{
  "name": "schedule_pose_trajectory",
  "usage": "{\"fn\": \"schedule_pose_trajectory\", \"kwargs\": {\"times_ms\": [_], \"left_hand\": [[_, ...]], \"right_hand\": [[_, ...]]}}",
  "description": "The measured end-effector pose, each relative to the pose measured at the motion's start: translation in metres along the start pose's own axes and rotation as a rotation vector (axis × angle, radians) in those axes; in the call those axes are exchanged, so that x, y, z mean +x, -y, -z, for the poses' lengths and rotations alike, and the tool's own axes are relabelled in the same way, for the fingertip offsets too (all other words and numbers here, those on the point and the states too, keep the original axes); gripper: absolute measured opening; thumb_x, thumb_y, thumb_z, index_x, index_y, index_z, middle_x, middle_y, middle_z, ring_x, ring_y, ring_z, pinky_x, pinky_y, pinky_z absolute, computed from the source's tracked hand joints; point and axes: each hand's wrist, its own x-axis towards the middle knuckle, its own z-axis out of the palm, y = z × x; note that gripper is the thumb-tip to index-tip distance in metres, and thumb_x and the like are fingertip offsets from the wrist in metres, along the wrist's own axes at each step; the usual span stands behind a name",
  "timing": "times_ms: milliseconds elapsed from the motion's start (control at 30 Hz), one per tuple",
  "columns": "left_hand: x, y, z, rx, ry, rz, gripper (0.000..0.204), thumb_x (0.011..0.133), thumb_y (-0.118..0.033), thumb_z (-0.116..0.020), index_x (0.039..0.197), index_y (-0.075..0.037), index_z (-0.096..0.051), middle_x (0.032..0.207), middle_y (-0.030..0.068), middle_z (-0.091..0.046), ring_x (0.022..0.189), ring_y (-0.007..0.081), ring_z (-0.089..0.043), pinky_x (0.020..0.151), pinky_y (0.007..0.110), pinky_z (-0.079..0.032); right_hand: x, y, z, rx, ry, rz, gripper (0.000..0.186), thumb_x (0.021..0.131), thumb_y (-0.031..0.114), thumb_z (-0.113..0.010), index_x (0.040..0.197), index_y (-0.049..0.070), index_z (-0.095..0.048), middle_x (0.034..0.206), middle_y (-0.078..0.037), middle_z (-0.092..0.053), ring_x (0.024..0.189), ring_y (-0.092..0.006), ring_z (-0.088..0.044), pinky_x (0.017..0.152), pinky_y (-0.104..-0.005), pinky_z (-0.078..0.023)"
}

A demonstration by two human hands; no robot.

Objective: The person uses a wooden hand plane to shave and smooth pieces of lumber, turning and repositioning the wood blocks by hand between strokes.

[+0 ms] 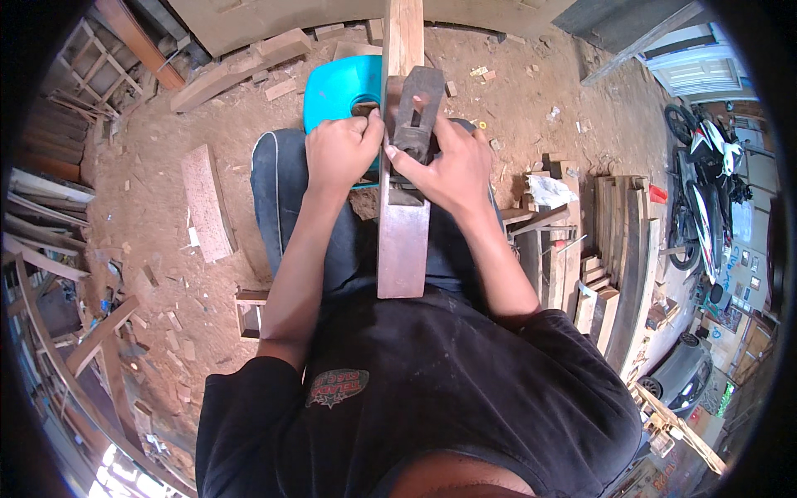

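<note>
A wooden hand plane (403, 249) with a long, smooth brown body lies lengthwise in front of my chest. A dark, slotted metal plane iron (422, 91) rises from its mouth. My right hand (457, 170) is wrapped round the plane's right side, its thumb across the top by the iron. My left hand (344, 149) is closed against the plane's left side, thumb at its edge; its fingertips are partly hidden. Beyond the plane a pale wooden beam (405, 37) runs away from me. Below my left hand stands a turquoise plastic stool (328, 91).
Stacked boards (618, 249) stand at the right, with a motorcycle (706, 183) and a grey car (685, 373) farther off. A loose plank (207, 203) lies on the dirt floor at left, among shavings and offcuts. Timber (241, 70) lies by the far wall.
</note>
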Motion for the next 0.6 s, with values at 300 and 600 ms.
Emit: {"fn": "schedule_pose_trajectory", "kwargs": {"times_ms": [300, 600], "left_hand": [[-0.005, 0.038, 0.021, -0.146, -0.073, 0.15, 0.036, 0.098, -0.029, -0.064, 0.073, -0.003, -0.069, 0.065, 0.0169, -0.066, 0.057, 0.0357, -0.065, 0.058, 0.043, -0.051], [-0.068, 0.027, 0.033, -1.376, 0.099, 0.878, 0.053, 0.105, -0.041, -0.055, 0.145, -0.009, -0.039, 0.129, 0.0152, -0.064, 0.109, 0.0234, -0.062, 0.09, 0.036, -0.049]], "right_hand": [[0.016, 0.03, -0.029, -0.011, 0.059, 0.023, 0.074, 0.072, 0.052, -0.079, 0.134, 0.013, -0.066, 0.085, -0.012, -0.074, 0.079, -0.0278, -0.07, 0.075, -0.0386, -0.043], [0.013, 0.023, -0.032, 0.014, 0.032, 0.058, 0.072, 0.074, 0.051, -0.079, 0.134, 0.013, -0.066, 0.089, -0.012, -0.075, 0.083, -0.0298, -0.07, 0.078, -0.0412, -0.045]]}}
